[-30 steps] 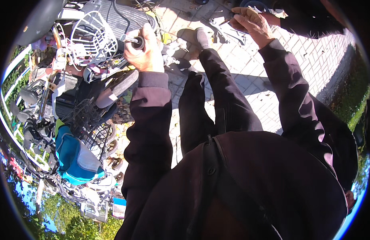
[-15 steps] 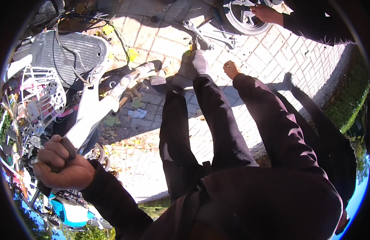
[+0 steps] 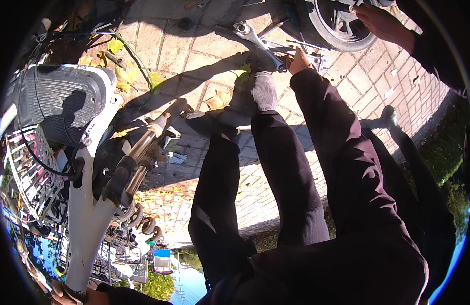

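At the lower left rim my left hand [image 3: 67, 295] is closed around the end of a white bike frame [image 3: 87, 223]. The frame stands tilted to my left, with a front fork [image 3: 138, 162] of bare metal tubes beside it and a ribbed dark footboard [image 3: 67, 104] beyond. Ahead, my right hand [image 3: 299, 63] reaches down among tools on the paving. Just left of it lies a large silver wrench [image 3: 258, 43]; more slim tools [image 3: 319, 60] lie beside it. The sleeve and the back of the hand hide most of its fingers, so its grip cannot be made out.
Another person's hand [image 3: 380, 23] touches a small spoked wheel with a tyre [image 3: 341, 25] at the far right. A white wire basket [image 3: 34, 168] stands at left among bike parts and cables. Yellow leaves [image 3: 126, 76] lie on the brick paving [image 3: 209, 56]. My shoe [image 3: 264, 91] is near the wrench.
My right hand has moved forward to the tools. My left hand has dropped toward the lower left rim, and the white frame and its fork now stand at a different angle.
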Demonstrator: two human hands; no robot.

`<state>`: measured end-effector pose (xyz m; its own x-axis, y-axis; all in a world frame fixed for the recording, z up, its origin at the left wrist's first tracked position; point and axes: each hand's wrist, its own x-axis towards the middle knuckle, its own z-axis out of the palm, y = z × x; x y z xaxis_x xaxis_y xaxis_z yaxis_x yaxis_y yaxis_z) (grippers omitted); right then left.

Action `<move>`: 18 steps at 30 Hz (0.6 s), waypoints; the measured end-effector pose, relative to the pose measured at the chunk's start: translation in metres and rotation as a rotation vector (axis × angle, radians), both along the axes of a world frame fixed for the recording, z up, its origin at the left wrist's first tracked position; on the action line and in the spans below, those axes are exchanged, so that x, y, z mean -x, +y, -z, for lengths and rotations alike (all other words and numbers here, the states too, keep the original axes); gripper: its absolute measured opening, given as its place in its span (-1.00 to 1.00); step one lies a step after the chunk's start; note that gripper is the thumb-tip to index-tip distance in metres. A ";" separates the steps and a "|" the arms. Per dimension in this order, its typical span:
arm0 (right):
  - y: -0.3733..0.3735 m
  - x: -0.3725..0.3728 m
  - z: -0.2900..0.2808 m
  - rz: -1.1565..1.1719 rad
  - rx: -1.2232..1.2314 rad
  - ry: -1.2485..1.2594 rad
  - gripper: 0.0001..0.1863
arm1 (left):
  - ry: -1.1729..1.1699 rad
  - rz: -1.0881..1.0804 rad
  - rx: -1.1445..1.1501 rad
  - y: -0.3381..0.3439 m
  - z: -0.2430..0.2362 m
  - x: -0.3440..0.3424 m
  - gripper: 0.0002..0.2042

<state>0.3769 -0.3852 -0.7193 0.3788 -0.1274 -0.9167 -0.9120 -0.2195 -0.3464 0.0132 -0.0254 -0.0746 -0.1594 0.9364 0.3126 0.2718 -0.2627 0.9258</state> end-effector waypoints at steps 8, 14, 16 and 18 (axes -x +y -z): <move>-0.017 -0.004 -0.032 -1.095 0.229 -0.437 -0.70 | 0.091 -0.053 0.091 -0.002 -0.005 0.002 -0.67; -0.032 -0.001 -0.142 -0.023 -0.121 -0.064 -0.59 | 0.051 -0.088 0.269 -0.003 -0.021 0.006 -0.61; -0.033 0.006 -0.189 0.233 -0.157 0.046 -0.65 | 0.069 -0.110 0.283 -0.006 -0.017 0.005 -0.60; -0.031 0.018 -0.245 0.098 -0.175 0.100 -0.64 | 0.057 0.001 0.262 -0.007 -0.013 0.006 -0.59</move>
<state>0.3590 -0.4161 -0.4738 0.2788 0.0053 -0.9603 -0.9577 -0.0722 -0.2784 0.0074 -0.0324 -0.0620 -0.1472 0.9868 0.0678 0.3249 -0.0165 0.9456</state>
